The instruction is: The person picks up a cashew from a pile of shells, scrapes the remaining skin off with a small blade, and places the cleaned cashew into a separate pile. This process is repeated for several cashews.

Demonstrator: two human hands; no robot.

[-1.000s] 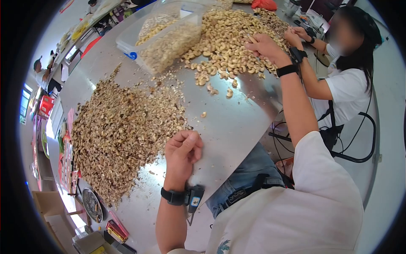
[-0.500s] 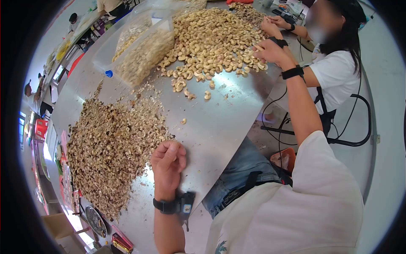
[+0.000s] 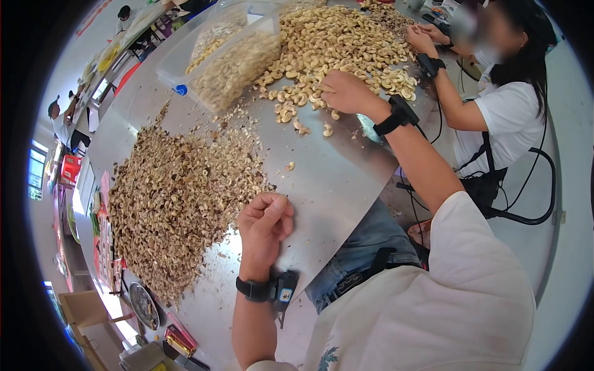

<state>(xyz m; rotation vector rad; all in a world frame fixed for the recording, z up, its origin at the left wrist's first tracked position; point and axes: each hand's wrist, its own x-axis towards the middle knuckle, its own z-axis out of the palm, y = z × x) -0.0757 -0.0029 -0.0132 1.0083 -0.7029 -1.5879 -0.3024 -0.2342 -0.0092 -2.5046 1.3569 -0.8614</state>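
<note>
My left hand (image 3: 267,226) is closed near the pile of brown shell bits (image 3: 179,210), its thumb pressed on curled fingers; anything inside is hidden. At the near edge of the heap of cashews (image 3: 346,40), my right hand (image 3: 348,93) reaches in with its fingers drawn together, and what they hold is too small to tell. A few loose cashews (image 3: 328,130) lie just below that hand. Both wrists wear black straps with small devices.
A clear plastic box (image 3: 232,71) with bagged cashews stands beside the heap. At the right, a co-worker (image 3: 510,99) handles something small. A round metal dish (image 3: 144,306) is at the lower left. More people are in the background.
My right hand has moved left and down onto the near edge of the cashew heap. My left hand keeps its closed shape. The whole view has shifted slightly.
</note>
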